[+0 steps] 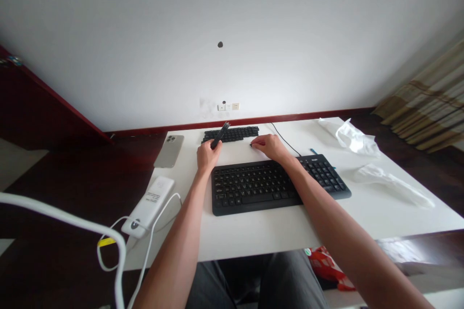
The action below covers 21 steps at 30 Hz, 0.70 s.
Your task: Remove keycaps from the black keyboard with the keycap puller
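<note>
Fingers of left hand (207, 154) clenched on black tool (220, 135), right hand (267, 147) pinching a keycap (251, 145) (tiny), arms outstretched.

Left hand (207, 154) gripping black tool (220, 135), right hand (267, 147) beside loose keycaps (234, 133)
</note>
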Motion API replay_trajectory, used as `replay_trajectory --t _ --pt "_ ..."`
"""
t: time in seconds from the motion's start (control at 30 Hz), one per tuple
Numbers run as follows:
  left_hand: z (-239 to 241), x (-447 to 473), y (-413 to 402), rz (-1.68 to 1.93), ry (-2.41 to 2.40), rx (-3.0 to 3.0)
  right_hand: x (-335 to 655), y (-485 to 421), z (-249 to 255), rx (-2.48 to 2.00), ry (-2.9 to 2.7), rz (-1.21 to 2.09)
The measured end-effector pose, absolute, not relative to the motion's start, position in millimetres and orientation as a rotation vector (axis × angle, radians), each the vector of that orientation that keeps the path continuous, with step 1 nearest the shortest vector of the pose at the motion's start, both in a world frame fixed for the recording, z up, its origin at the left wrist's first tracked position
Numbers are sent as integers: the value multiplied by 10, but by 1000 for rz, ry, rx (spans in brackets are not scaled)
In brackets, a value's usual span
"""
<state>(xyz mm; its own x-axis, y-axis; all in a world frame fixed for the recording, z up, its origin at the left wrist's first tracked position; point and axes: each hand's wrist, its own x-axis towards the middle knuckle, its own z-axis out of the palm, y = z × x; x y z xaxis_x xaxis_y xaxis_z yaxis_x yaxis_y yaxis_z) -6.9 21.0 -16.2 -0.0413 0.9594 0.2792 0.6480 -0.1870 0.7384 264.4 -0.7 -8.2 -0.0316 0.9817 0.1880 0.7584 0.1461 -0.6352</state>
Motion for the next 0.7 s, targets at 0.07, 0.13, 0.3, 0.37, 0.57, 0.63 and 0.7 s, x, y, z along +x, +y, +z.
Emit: replay_trajectory --t 0.07,0.13,0.3,0.37,0.57,0.63,0.7 --pt "-173 -67 213 1095 1698 1856 2639 -8 -77 -1660 -1831 488" --pt "-179 -64 215 1096 1704 1860 2632 -10 -70 -1659 -1841 478" --pt "-180 -57 217 1091 1710 1877 2628 11 -115 -1627 -1853 437" --pt "-179 -56 217 1098 1708 1883 2632 26 -154 -1610 -1843 450" --pt "-176 -58 211 1080 1720 1868 2634 33 -171 -1597 -1907 431" --pt "-179 -61 209 1077 1722 1871 2630 21 -140 -1616 -1922 408" --pt "-184 -64 209 1076 1722 1872 2625 4 -109 -1619 -1933 373"
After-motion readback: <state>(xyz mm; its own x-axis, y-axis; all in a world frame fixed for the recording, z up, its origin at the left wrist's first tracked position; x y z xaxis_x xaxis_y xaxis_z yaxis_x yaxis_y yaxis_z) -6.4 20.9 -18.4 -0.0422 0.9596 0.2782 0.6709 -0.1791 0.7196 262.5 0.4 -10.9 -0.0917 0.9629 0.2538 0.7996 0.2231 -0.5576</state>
